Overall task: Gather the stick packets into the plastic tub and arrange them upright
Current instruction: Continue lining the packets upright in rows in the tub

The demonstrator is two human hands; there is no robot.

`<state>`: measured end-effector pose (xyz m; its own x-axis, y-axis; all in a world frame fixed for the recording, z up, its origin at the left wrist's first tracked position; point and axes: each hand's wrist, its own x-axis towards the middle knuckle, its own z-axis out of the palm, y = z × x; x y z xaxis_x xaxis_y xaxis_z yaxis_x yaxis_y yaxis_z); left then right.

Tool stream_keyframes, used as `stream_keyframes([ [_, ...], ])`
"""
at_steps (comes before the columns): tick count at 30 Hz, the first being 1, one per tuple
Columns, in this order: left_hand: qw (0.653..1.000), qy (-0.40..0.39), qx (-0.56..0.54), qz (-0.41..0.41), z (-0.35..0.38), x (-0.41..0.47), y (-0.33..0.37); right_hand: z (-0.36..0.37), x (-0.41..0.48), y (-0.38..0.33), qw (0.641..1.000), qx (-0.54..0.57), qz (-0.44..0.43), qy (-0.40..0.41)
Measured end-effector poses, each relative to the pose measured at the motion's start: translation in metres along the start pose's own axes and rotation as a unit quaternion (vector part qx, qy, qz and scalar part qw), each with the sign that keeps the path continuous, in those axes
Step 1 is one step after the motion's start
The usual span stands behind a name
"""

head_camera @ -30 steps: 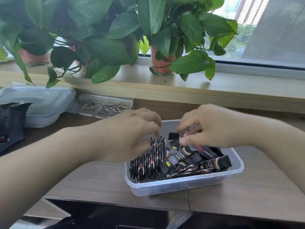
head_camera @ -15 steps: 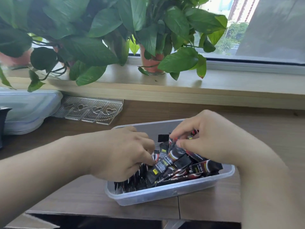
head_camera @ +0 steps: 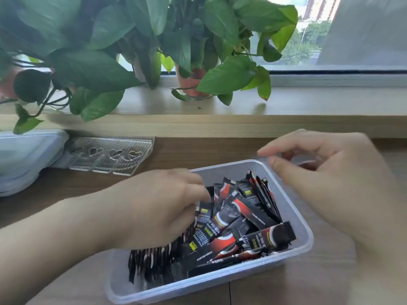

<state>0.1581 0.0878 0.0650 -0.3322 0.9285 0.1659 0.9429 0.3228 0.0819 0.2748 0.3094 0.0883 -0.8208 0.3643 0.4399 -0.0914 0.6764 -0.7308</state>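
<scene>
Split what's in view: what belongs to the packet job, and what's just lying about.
Job: tub; packets in it; left hand among them; right hand above the tub's far corner.
Lying about: heart tray; lidded box at left; plants on the sill.

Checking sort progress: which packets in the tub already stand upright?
The packed row at the tub's left end, below the left hand: those stand on edge, side by side. The loose packets beside them lie slanted, crisscrossed.
</scene>
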Motion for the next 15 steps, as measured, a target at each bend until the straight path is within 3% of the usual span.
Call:
stream_keyframes([
  [2,0.997,-0.025,-0.029,-0.071,-0.01,0.014,0.011,-0.006,0.0,0.006,0.999,-0.044,0.013,0.017],
  [6,0.964,-0.197,-0.005,-0.18,-0.015,0.03,0.028,-0.01,-0.002,0.015,0.993,-0.102,0.063,0.006],
  [8,0.949,-0.252,-0.006,-0.189,-0.016,0.032,0.036,-0.008,-0.003,0.015,0.991,-0.114,0.068,-0.016],
  [15,0.916,-0.337,-0.093,-0.197,-0.032,0.032,0.035,-0.009,-0.007,0.014,0.993,-0.094,0.043,-0.054],
])
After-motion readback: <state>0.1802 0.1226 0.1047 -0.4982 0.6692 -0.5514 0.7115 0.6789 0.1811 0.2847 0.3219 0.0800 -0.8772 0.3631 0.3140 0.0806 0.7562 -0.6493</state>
